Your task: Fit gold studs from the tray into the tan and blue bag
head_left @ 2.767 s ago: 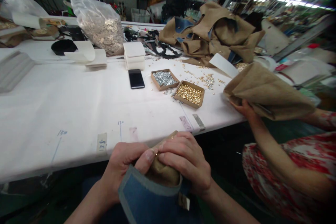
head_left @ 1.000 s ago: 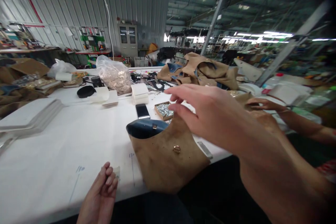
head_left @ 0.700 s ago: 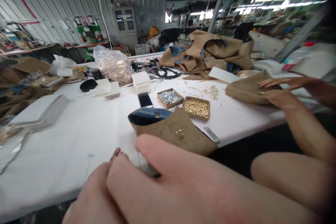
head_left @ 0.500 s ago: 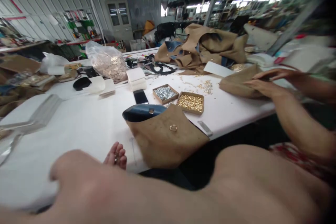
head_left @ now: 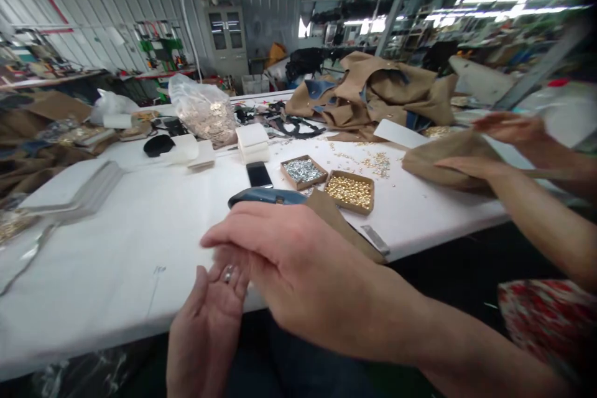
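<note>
My left hand (head_left: 208,326) is palm up at the table's front edge, its fingers slightly curled. A small silvery metal piece (head_left: 227,273) rests on these fingers; its kind is too small to tell. Over those fingers reaches my right hand (head_left: 289,249), back upward, with fingers together and bent down; whatever is between them is hidden. Behind the right hand lies a brown bag piece (head_left: 329,211) with a dark blue lining (head_left: 261,196), mostly covered by that hand. Beyond it are a tray of gold fittings (head_left: 349,191) and a tray of silver fittings (head_left: 303,171).
A phone (head_left: 259,175) lies behind the bag, a metal bar (head_left: 374,239) at the table edge. On the right, another person's hands (head_left: 471,166) are on a brown bag piece (head_left: 448,158). Farther back are a brown heap (head_left: 387,90) and a plastic bag of parts (head_left: 205,112).
My right hand has come up and across, now over my left fingers and covering most of the bag. My left hand shows more. The view has shifted a little.
</note>
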Available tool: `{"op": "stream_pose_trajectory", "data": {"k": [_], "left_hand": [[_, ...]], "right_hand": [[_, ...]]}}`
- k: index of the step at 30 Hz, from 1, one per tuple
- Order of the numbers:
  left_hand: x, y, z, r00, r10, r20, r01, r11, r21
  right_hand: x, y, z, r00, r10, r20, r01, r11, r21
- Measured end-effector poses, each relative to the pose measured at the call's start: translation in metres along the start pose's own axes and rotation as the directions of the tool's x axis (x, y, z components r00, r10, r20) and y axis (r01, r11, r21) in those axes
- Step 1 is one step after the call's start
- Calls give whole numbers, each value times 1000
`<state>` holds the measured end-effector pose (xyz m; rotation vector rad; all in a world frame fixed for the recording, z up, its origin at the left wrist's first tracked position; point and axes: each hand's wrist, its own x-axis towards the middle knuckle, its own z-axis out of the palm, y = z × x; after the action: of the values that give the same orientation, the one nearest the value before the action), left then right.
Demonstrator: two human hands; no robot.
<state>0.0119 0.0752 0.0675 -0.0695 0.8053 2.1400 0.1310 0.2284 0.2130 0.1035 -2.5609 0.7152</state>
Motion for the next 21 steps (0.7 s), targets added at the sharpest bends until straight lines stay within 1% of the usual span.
{"op": "stream_pose_trajectory", "data": {"k": [2, 5, 8, 11, 13, 16, 19, 21], "left_hand": [[-7, -2, 4, 1000, 15, 23, -14, 999, -51], [-13, 1, 3, 998, 3, 70, 6, 993, -122], [-16, 2, 3, 992, -17, 126, 37, 987, -159], [-20, 2, 6, 987, -18, 161, 44, 986, -158], [-23, 1, 8, 987, -24, 157, 48, 987, -150], [-26, 1, 8, 993, -53, 108, 71, 983, -168], [-25, 0, 5, 997, -73, -21, 67, 976, -207], [-24, -2, 4, 991, -58, -118, 38, 986, -164]], "right_hand": [[0, 20, 15, 999, -11, 40, 12, 1000, -5], [-8, 41, 48, 996, -5, 84, 4, 1000, 13], [-17, 49, 75, 997, 1, 81, -7, 997, 76], [-22, 50, 90, 1000, 20, 24, -22, 996, 83], [-25, 51, 97, 1000, 8, -2, -7, 995, 102], [-29, 52, 107, 999, -31, -14, 32, 993, 112], [-32, 52, 112, 999, -33, -40, 36, 995, 97], [-30, 53, 106, 998, -27, -62, 35, 991, 131]]}}
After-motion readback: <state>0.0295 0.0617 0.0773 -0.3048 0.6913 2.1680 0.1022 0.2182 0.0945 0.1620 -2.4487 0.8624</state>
